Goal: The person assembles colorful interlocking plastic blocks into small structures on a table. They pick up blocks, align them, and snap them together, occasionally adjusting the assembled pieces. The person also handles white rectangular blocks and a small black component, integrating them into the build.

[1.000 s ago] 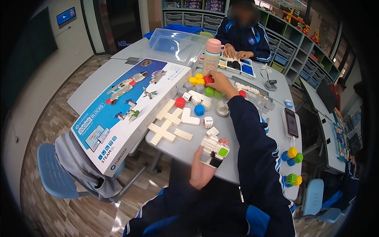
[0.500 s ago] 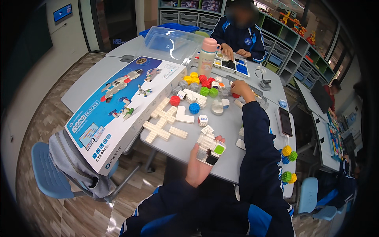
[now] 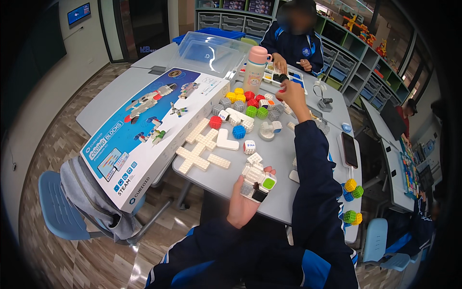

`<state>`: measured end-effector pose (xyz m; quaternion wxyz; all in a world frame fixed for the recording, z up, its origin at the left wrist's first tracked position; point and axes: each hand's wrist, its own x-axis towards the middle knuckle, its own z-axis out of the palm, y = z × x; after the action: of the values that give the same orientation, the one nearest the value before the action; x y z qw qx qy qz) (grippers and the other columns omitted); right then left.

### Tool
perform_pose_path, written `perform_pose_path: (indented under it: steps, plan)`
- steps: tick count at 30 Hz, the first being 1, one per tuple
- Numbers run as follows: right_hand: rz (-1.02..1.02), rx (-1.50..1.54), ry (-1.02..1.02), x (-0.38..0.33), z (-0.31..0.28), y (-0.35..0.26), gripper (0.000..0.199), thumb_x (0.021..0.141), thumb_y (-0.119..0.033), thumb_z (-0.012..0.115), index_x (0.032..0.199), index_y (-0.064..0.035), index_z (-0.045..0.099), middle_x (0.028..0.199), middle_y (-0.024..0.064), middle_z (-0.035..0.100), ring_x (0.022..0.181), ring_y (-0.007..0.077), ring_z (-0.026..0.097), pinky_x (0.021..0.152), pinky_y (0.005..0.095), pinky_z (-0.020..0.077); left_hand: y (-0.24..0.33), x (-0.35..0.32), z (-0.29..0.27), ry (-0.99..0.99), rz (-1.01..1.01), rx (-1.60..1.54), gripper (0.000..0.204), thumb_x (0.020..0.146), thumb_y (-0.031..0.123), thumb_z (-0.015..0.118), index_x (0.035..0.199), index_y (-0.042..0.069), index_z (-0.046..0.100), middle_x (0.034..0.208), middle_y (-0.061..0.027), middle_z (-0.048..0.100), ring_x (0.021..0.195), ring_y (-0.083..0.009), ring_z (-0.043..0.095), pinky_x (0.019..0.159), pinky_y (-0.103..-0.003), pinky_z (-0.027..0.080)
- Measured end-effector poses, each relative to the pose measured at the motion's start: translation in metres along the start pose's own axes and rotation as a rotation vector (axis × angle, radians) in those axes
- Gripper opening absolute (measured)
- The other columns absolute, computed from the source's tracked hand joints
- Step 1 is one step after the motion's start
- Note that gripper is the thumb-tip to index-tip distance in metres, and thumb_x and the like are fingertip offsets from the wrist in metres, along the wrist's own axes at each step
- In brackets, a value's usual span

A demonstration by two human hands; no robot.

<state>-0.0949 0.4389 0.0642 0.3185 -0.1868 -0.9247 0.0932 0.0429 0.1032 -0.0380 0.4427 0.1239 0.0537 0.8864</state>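
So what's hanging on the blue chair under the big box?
A grey backpack hangs over the blue chair, below the big block-set box that juts off the table. The backpack covers most of the chair back, and its inside is not visible.

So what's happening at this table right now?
A person in a dark blue jacket sits at a grey table strewn with building blocks. Their left hand holds a small white block assembly with a green piece near the table edge. Their right hand reaches out, pinching a small red block. Another person sits opposite.
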Motion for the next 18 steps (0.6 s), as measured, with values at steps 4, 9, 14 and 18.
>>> perform_pose_path:
  steps: [4,9,14,18]
  plan:
    - [-0.186,0.370,-0.097,0.016,0.025,-0.040,0.033,0.067,-0.019,0.080,0.094,-0.0010,0.072,0.090,0.0164,0.073,0.083,0.0281,0.071,0.076,0.0361,0.0559,-0.001,0.000,0.000,0.025,0.008,0.086,0.068,0.103,0.046,0.034,0.153,0.002,0.021,0.152,-0.0242,0.033,0.143,-0.0394,0.031,0.118,-0.051,0.026]
    - [-0.193,0.298,-0.230,0.015,0.061,-0.060,0.032,0.071,-0.021,0.079,0.094,-0.0005,0.071,0.092,0.0133,0.073,0.083,0.0241,0.070,0.077,0.0326,0.0556,0.000,0.000,0.000,0.015,-0.002,0.015,0.064,0.104,0.041,0.033,0.152,0.000,0.022,0.150,-0.0242,0.036,0.142,-0.0371,0.033,0.118,-0.046,0.027]
    - [-0.204,0.245,-0.282,0.015,0.067,-0.057,0.031,0.071,-0.020,0.079,0.092,0.0006,0.071,0.090,0.0149,0.073,0.082,0.0259,0.070,0.075,0.0334,0.0554,0.000,-0.001,-0.001,-0.009,-0.001,0.001,0.061,0.105,0.039,0.030,0.151,0.000,0.023,0.150,-0.0238,0.037,0.142,-0.0358,0.034,0.119,-0.043,0.027]
    - [-0.173,0.184,-0.385,0.013,0.067,-0.053,0.027,0.071,-0.018,0.078,0.090,0.0000,0.071,0.086,0.0156,0.072,0.079,0.0272,0.071,0.072,0.0362,0.0555,0.000,-0.002,0.000,-0.003,-0.004,0.010,0.060,0.105,0.038,0.028,0.151,0.000,0.022,0.150,-0.0238,0.036,0.142,-0.0358,0.034,0.119,-0.043,0.027]
